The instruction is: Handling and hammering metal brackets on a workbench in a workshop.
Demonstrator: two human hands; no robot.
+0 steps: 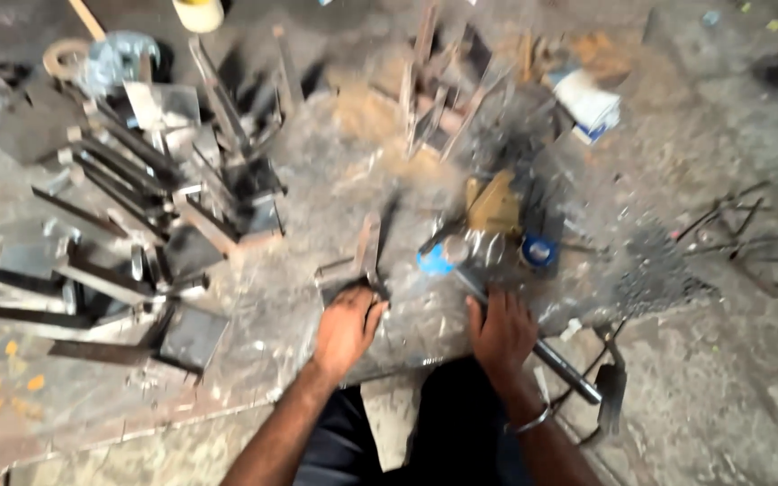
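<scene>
My left hand (346,326) rests on the scuffed metal plate (317,189) at the near end of an upright angle-iron piece (364,256), its fingers curled around the dark base. My right hand (500,330) lies flat on the plate, fingers spread, over a long metal rod (558,363) that runs toward the lower right. Just beyond it sits a blue and yellow power tool (488,225) with a blue roll (538,251) beside it. The picture is blurred.
Many welded angle-iron brackets (150,193) are heaped on the left. More steel offcuts (438,94) stand at the back, beside a white box (589,103). Bent wire frames (749,238) lie on the concrete floor at right. A dark clamp (610,387) sits by the rod's end.
</scene>
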